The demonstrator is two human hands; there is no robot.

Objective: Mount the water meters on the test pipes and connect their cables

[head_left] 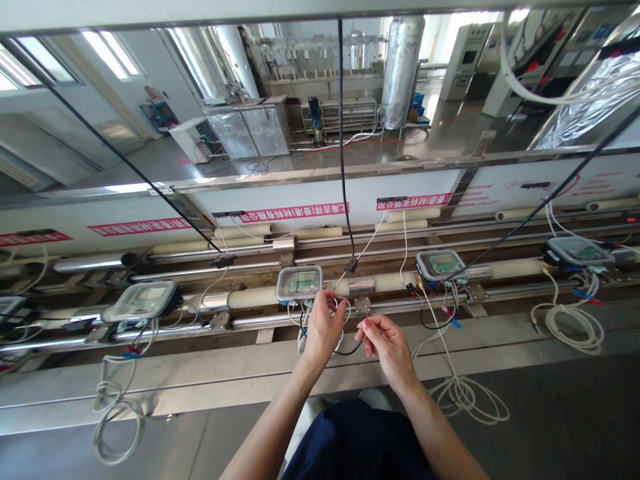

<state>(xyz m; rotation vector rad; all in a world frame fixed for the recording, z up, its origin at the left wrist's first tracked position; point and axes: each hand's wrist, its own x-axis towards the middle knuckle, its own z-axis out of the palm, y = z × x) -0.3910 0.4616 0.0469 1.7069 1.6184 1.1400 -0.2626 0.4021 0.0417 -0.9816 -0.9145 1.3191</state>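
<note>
Fingers curled, my left hand [325,323] is closed just below the right corner of a clear-lidded meter box [299,284]; what it grips is hidden behind it. White wires hang from that box and run behind this hand. My right hand [386,343], a little to the right, pinches a thin black cable [347,352] between thumb and fingers. The cable sags in a short loop toward the left hand. Above both hands, a hanging black cord ends in a small black connector [352,265], apart from them.
More meter boxes [145,300] [443,266] [580,251] sit along the pipe line. Coiled white cables [117,420] [470,399] [575,327] hang over or lie near the metal ledge [210,380]. Other black cords [130,160] [545,200] slant down from above. Behind stand metal tanks [400,73].
</note>
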